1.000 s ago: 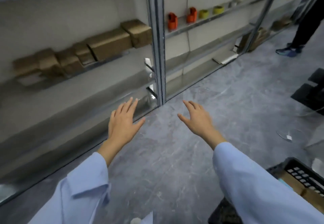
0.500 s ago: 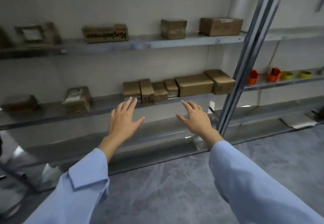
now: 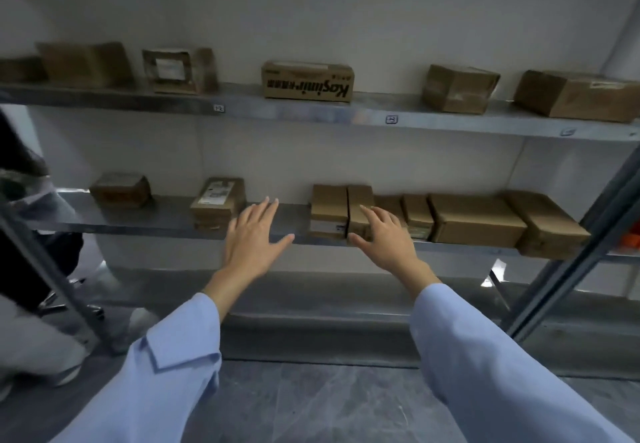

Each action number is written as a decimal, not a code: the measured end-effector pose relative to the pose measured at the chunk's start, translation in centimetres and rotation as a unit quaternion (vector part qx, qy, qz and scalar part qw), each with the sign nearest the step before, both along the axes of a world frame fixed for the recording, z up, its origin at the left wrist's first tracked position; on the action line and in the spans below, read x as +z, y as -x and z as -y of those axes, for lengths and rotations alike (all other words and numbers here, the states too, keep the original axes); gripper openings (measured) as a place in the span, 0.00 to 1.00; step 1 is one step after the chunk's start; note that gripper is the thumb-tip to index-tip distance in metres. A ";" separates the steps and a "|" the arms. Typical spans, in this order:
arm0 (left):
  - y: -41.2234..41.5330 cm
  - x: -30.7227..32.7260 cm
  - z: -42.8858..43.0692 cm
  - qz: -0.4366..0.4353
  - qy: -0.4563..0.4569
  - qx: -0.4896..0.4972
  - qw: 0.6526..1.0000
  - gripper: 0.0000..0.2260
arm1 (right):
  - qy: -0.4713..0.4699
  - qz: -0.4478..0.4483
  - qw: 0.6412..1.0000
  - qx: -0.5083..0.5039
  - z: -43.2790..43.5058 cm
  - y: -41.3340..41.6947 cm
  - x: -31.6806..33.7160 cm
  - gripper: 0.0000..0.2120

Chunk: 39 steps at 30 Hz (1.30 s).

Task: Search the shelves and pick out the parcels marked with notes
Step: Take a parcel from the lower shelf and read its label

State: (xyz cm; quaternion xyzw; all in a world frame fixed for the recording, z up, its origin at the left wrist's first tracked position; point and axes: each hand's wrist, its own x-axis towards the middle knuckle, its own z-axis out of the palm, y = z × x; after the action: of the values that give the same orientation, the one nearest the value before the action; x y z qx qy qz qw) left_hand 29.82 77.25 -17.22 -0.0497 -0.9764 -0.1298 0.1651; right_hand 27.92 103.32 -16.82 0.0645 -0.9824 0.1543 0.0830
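Both hands are held out before the middle shelf [image 3: 162,215], fingers spread and holding nothing. The left hand [image 3: 254,236] hovers just right of a white-labelled parcel [image 3: 217,202]; the right hand [image 3: 385,240] overlaps the left end of a row of brown parcels [image 3: 474,221].

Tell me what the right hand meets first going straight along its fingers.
Likely the narrow box on the middle shelf; fingertips of the right hand overlap it in view, but depth is unclear.

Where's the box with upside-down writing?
Head view: the printed box sits midway along the upper shelf, a white-labelled box to its left, a plain box to its right.
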 end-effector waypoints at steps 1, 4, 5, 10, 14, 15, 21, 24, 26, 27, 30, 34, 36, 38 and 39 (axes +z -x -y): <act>1.3 -0.3 0.0 0.002 -0.001 0.005 1.000 0.34 | 0.000 0.002 1.000 0.005 0.1 1.7 -0.3 0.33; 5.7 -0.9 -0.3 0.014 0.001 0.020 1.000 0.34 | 0.000 0.010 1.000 0.013 0.3 6.8 -1.1 0.34; 7.1 -1.1 -0.5 0.020 0.003 0.026 0.999 0.34 | -0.001 0.014 1.000 0.016 0.2 8.6 -1.3 0.34; 14.0 -1.9 -2.0 0.038 0.006 0.039 0.998 0.35 | -0.001 0.051 0.998 0.036 -0.1 16.6 -2.7 0.36; 18.2 -3.5 -3.3 0.057 -0.005 0.042 0.997 0.34 | -0.012 0.073 0.996 0.044 -0.4 21.5 -4.6 0.36; 18.9 -4.1 -3.5 0.065 -0.009 0.039 0.997 0.34 | -0.014 0.082 0.995 0.046 -0.4 22.3 -5.1 0.37; 22.0 -7.0 -3.9 0.097 -0.025 0.030 0.995 0.35 | -0.022 0.129 0.990 0.059 0.0 25.7 -8.3 0.40; 23.4 -8.0 -3.9 0.116 -0.038 0.014 0.992 0.35 | -0.032 0.138 0.988 0.058 0.2 26.5 -9.5 0.42; 24.2 -8.8 -3.9 0.132 -0.052 0.005 0.990 0.36 | -0.040 0.148 0.986 0.060 0.2 26.7 -10.1 0.42; 24.6 -9.2 -3.9 0.141 -0.056 -0.002 0.988 0.37 | -0.043 0.152 0.985 0.063 0.2 26.8 -10.5 0.42; 25.6 -10.5 -4.0 0.164 -0.068 -0.018 0.984 0.38 | -0.050 0.150 0.985 0.068 0.2 26.9 -11.2 0.39; 26.7 -12.0 -3.9 0.187 -0.081 -0.032 0.978 0.39 | -0.033 0.124 0.990 0.060 0.5 27.3 -11.7 0.35; 27.0 -12.6 -3.9 0.195 -0.082 -0.039 0.977 0.40 | -0.025 0.116 0.991 0.058 0.6 27.4 -11.9 0.34; 27.3 -13.1 -3.9 0.198 -0.082 -0.048 0.976 0.39 | -0.027 0.110 0.992 0.060 0.6 27.4 -12.1 0.33; 27.5 -13.4 -3.9 0.198 -0.084 -0.051 0.975 0.39 | -0.028 0.107 0.992 0.062 0.6 27.4 -12.2 0.33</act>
State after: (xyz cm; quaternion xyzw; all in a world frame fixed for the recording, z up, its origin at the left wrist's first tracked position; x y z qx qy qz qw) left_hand 2.36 81.16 -30.60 -0.0590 -0.9716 -0.2267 -0.0349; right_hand 0.51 102.71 -29.03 0.1108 -0.9837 0.1379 -0.0338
